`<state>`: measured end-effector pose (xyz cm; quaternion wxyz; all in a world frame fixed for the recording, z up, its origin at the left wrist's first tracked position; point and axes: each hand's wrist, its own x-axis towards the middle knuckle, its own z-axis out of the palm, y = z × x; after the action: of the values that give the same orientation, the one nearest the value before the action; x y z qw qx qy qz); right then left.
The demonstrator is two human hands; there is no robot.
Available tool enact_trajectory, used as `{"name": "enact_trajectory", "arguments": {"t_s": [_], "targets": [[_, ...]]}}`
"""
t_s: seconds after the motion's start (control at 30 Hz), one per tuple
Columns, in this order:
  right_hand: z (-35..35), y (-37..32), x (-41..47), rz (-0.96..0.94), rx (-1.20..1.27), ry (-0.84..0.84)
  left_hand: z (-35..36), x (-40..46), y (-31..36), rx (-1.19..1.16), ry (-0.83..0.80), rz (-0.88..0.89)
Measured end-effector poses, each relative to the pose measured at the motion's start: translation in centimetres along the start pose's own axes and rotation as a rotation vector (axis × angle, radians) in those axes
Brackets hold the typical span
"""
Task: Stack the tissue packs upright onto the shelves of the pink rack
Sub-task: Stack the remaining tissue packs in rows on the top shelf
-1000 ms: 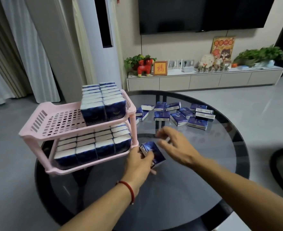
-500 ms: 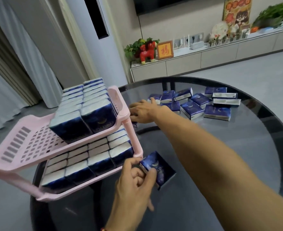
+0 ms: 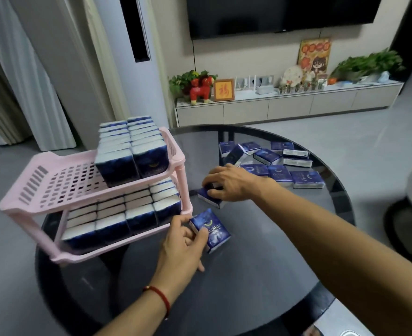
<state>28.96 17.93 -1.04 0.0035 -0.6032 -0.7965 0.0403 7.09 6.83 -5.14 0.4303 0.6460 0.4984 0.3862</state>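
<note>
Left hand (image 3: 184, 241) grips a tissue pack (image 3: 211, 230) on the glass table (image 3: 260, 275), just beside the pink rack (image 3: 54, 187). Right hand (image 3: 226, 181) grasps a second pack (image 3: 208, 197) near the loose packs (image 3: 280, 163).

1. Pink rack (image 3: 54, 185) at 9 o'clock on dark round glass table (image 3: 273, 275); two tiers.
2. Top shelf: two rows of blue tissue packs (image 3: 132, 151) upright at its right end, perforated floor bare to the left.
3. Lower shelf: upright packs (image 3: 127, 214) across nearly the whole width.
4. Left hand (image 3: 183, 246) at 6 o'clock, red cord at wrist, pinching a blue pack (image 3: 212, 229) just beside the rack's lower front corner.
5. Right hand (image 3: 229, 183) near centre, fingers curled over another pack (image 3: 208, 198) lying on the glass.
6. Loose packs (image 3: 273, 161) scattered at 1 o'clock, lying flat, some touching.
7. TV cabinet (image 3: 285, 107) at 12 o'clock, against the far wall.
</note>
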Motion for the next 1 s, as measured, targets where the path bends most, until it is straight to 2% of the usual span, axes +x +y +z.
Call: {"name": "enact_trajectory", "arguments": {"t_s": [0.07, 0.13, 0.2, 0.23, 0.3, 0.37, 0.57, 0.83, 1.0], "targets": [[-0.2, 0.0, -1.6, -0.007, 0.054, 0.036, 0.0, 0.0, 0.1, -0.011, 0.000, 0.005], [-0.3, 0.2, -2.6, 0.019, 0.119, 0.211, 0.1, 0.0, 0.2, -0.018, -0.009, 0.012], [-0.4, 1.2, -2.8, 0.128, 0.158, 0.366, 0.2, 0.0, 0.3, -0.013, -0.014, 0.015], [-0.3, 1.9, -2.8, 0.220, 0.177, 0.354, 0.2, 0.0, 0.3, -0.006, -0.018, 0.011], [0.2, 3.2, -2.7, 0.387, 0.229, 0.174, 0.3, 0.2, 0.3, -0.004, -0.024, -0.005], [1.2, 3.3, -2.9, 0.416, 0.245, 0.041, 0.2, 0.4, 0.3, -0.013, -0.033, -0.019], [2.0, 0.3, -5.9, 0.346, 0.240, 0.167, 0.0, 0.2, 0.7, -0.023, -0.037, -0.015], [-0.3, -3.7, -11.1, 0.381, 0.260, 0.075, -2.2, -1.0, 2.2, 0.037, -0.052, 0.051], [-0.7, -5.6, -12.9, 0.374, 0.239, 0.259, -3.7, -2.0, 2.4, 0.021, -0.070, 0.028]]}}
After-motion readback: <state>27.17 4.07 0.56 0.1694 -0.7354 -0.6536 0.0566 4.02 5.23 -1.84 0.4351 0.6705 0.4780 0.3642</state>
